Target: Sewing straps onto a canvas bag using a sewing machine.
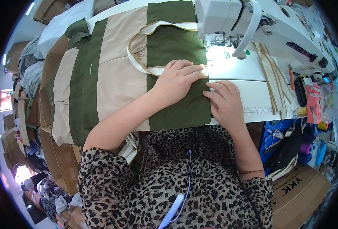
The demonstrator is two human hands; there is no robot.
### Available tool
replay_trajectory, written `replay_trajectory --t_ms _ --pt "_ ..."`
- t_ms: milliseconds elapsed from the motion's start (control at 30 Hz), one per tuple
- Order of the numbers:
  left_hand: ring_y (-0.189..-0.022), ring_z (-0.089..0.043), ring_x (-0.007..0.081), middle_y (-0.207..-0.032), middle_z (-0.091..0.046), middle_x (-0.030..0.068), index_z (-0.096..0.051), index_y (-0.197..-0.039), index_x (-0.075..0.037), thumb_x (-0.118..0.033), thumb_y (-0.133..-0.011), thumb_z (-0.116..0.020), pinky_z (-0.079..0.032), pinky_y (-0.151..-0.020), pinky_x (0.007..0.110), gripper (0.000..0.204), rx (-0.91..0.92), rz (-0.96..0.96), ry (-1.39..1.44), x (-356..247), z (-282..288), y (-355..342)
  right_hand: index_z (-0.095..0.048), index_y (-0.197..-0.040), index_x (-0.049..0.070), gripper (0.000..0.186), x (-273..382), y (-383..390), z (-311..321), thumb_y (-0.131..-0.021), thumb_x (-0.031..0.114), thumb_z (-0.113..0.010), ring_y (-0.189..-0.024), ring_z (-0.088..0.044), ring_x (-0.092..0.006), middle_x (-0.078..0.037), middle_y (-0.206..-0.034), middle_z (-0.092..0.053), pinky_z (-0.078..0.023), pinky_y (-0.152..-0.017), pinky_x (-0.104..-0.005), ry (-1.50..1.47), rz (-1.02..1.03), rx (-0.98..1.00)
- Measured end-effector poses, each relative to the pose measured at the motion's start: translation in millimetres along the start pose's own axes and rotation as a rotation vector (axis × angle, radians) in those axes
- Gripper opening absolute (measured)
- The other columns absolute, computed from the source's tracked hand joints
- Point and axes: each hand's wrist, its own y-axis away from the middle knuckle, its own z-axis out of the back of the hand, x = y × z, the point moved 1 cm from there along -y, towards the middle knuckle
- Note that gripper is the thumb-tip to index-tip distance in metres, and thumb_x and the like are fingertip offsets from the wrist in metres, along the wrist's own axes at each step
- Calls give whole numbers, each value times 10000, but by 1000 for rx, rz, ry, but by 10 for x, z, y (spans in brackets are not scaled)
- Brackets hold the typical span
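A green and beige panelled fabric piece point(123, 93) lies across the sewing table. A white strap with tan edges point(130, 49) loops over it, both ends reaching the green right-hand edge. My left hand point(179, 79) rests on the lower strap end, its fingers stretched toward that edge and its thumb hidden. Just to the right and nearer me, my right hand point(226, 100) touches the same edge with bent fingertips and thumb, a gap between them. Above both hands stands the white sewing machine point(230, 23), its lit needle area beside the fabric and the upper strap end.
More tan-edged straps point(273, 78) hang over the table at right, near an orange-handled tool point(291, 76). A printed ruler point(258, 110) runs along the table's front. An open cardboard box point(56, 160) stands at left, another carton point(300, 194) at lower right.
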Motion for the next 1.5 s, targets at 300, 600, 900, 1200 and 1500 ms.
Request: replay_trajectory --t_ms 300,600,900,1200,1500 --pt "-1155 -599 260 -1279 -669 7 -701 -1159 -144 -4 -800 -665 -471 -1006 418 387 -25 11 10 -36 21 19 -722 -978 85 243 9 -8 23 -738 59 -700 -1156 -579 -256 -57 -1189 -631 -442 -1040 -451 -23 -10 -1" --pt "-1138 -604 258 -1261 -679 15 -711 -1127 -134 0 -812 -664 -470 -1014 430 346 -31 0 24 7 13 -49 -704 -990 97 243 -12 -45 27 -750 59 -695 -1195 -565 -269 -77 -1293 -619 -411 -1046 -436 -13 -30 19" --pt "-1113 -609 287 -1226 -689 46 -705 -1106 -101 9 -825 -646 -489 -990 424 308 -14 -43 72 249 -57 -230 -696 -1003 101 212 -97 -231 -27 -794 82 -670 -1166 -566 -254 -58 -1253 -635 -421 -992 -428 40 -71 38" --pt "-1104 -606 311 -1191 -686 75 -697 -1117 -80 -3 -836 -633 -501 -978 415 298 -24 -55 35 362 -81 -342 -696 -1009 119 230 -144 -284 -72 -785 77 -669 -1156 -564 -250 -32 -1259 -644 -411 -975 -421 27 -125 -19" --pt "-1108 -617 290 -1170 -700 61 -709 -1097 -90 -3 -833 -634 -510 -974 403 288 -52 -62 22 441 -80 -345 -686 -1041 128 262 -133 -339 -116 -790 56 -664 -1163 -557 -248 -16 -1275 -639 -405 -977 -422 62 -127 5"
